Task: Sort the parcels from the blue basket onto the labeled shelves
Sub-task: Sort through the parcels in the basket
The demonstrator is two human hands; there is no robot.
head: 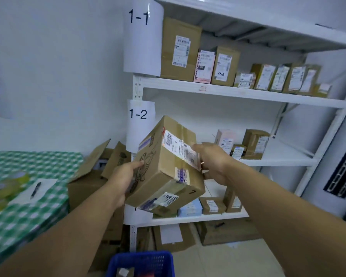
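I hold a brown cardboard parcel (164,166) tilted in front of the white shelving, both hands on it. My left hand (122,178) grips its left side and my right hand (212,162) holds its right edge next to a white shipping label. The blue basket (142,262) sits on the floor at the bottom centre with a small parcel inside. Paper signs read 1-1 (140,17) and 1-2 (138,113) on the shelf post. The 1-1 shelf (248,94) carries a row of parcels. The 1-2 shelf (278,161) holds a few at the back.
A table with a green checked cloth (28,206) stands at left, with tape rolls, paper and a pen (36,189) on it. Open cardboard boxes (92,176) are stacked between table and shelves. More boxes (224,232) lie under the lowest shelf.
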